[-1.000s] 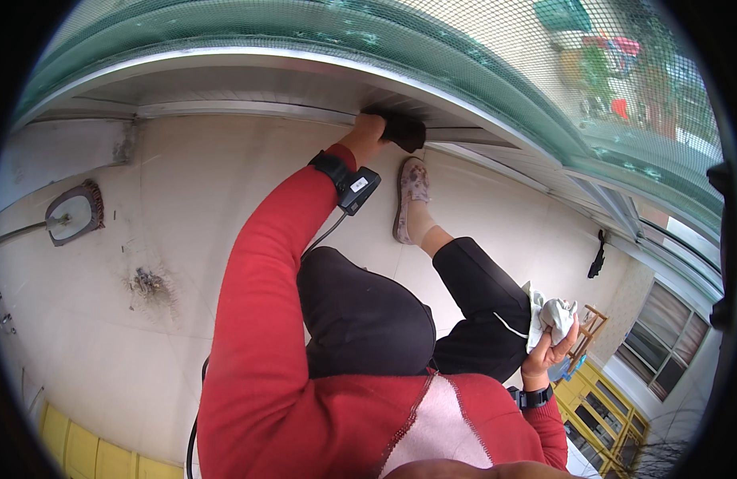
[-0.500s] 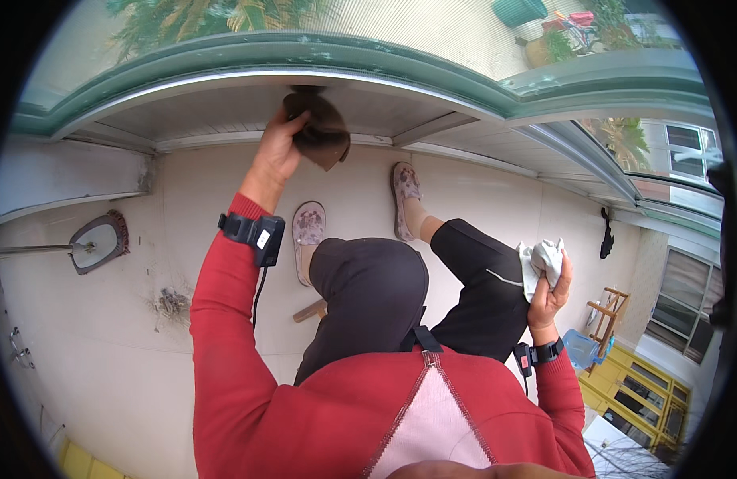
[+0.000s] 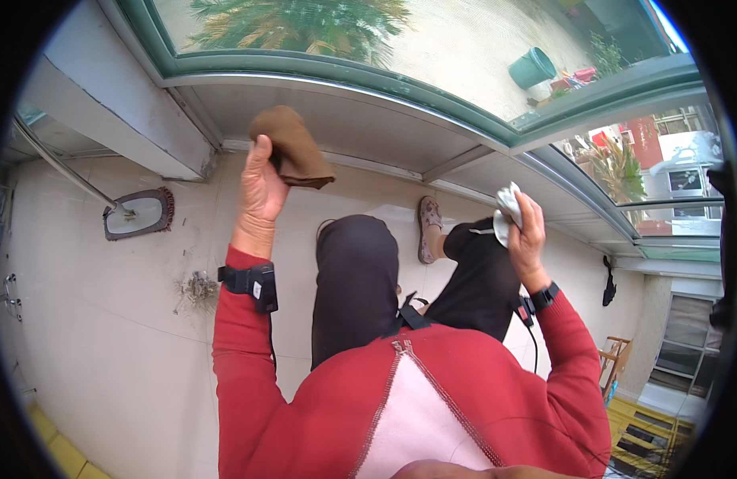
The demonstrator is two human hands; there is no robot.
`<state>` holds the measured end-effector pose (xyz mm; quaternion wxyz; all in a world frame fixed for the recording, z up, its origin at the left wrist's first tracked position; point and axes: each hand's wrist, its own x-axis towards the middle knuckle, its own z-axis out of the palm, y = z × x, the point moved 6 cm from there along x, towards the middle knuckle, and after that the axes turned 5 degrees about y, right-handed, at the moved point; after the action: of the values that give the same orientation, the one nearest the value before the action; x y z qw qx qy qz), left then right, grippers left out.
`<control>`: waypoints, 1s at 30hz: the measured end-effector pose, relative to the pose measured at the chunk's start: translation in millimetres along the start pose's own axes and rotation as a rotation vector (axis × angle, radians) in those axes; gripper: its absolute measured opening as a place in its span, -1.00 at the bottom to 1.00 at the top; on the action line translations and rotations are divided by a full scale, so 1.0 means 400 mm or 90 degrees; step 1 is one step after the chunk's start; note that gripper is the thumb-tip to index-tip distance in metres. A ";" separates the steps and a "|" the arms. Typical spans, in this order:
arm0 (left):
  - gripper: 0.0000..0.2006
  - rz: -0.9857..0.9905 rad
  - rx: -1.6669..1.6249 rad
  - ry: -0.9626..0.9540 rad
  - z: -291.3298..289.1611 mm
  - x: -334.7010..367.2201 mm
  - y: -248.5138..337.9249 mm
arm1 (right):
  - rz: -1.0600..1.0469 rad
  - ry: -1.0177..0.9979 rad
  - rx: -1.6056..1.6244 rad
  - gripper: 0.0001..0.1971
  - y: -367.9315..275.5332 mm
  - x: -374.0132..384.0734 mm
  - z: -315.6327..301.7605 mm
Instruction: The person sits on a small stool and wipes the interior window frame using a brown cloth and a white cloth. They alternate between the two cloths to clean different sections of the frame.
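A brown cloth [image 3: 293, 152] hangs from my left hand [image 3: 261, 191], its thumb pressing the fabric and the other fingers hidden behind it. The cloth is in front of the grey lower panel [image 3: 360, 120] under the window; whether it touches the panel I cannot tell. Over my right knee, my right hand [image 3: 528, 239] grips a crumpled white cloth [image 3: 507, 214], bunched between thumb and fingers. Black straps with small boxes circle both wrists.
A flat mop [image 3: 137, 214] lies at the left by a white pillar [image 3: 129, 96]. A heap of debris [image 3: 198, 291] sits on the tiled floor. The green window frame [image 3: 320, 70] runs across the top. A wooden rack [image 3: 614, 359] stands at the right.
The view has shifted, with the pillar and mop now further in. My left hand has drawn back lower with the brown cloth. My right hand has risen with the white cloth.
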<state>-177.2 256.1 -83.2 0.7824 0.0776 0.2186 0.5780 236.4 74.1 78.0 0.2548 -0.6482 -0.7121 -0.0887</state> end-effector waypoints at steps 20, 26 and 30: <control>-0.32 -0.098 0.373 -0.312 0.457 -0.379 -0.056 | 0.353 -0.019 1.015 -0.58 -0.271 0.215 0.041; -0.38 -0.015 0.670 -0.427 0.541 -0.352 -0.225 | 0.402 -0.077 1.245 -0.56 -0.296 0.172 -0.020; -0.47 -0.155 0.530 -0.428 0.510 -0.334 -0.215 | 0.484 -0.133 1.189 -0.57 -0.228 0.135 -0.030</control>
<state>-45.7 129.9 100.2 0.7738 0.5350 0.1739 0.2913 149.4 103.1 132.7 0.6074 -0.3781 -0.2617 0.6478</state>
